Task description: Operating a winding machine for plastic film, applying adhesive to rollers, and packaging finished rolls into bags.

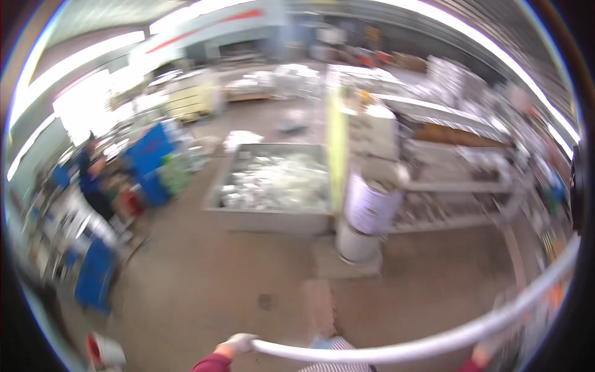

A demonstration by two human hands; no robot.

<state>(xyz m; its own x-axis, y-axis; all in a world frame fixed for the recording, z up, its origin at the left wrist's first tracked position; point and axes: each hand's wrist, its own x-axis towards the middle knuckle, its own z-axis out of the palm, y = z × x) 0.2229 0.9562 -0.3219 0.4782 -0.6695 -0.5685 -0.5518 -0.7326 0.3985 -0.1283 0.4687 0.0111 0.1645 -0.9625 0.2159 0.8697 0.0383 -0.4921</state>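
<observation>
A long white tube [396, 353] lies crosswise in front of my body, from the bottom middle up to the right rim; its curve may come from the lens. My left hand [240, 342], in a pale glove below a dark red sleeve, is closed round the tube's left end. Farther right, my right hand [491, 348] is at the tube's underside, blurred and partly hidden behind it, so its fingers cannot be made out. Striped cloth [339, 363] shows at my waist below the tube.
Ahead stands a large grey bin [266, 218] of whitish clear material. Right of it are a white drum with a lilac band [372, 201] and a long rack [452, 186]. A person [93, 173] is at the left near blue panels [152, 155]. A red-and-white container [104, 353] stands lower left.
</observation>
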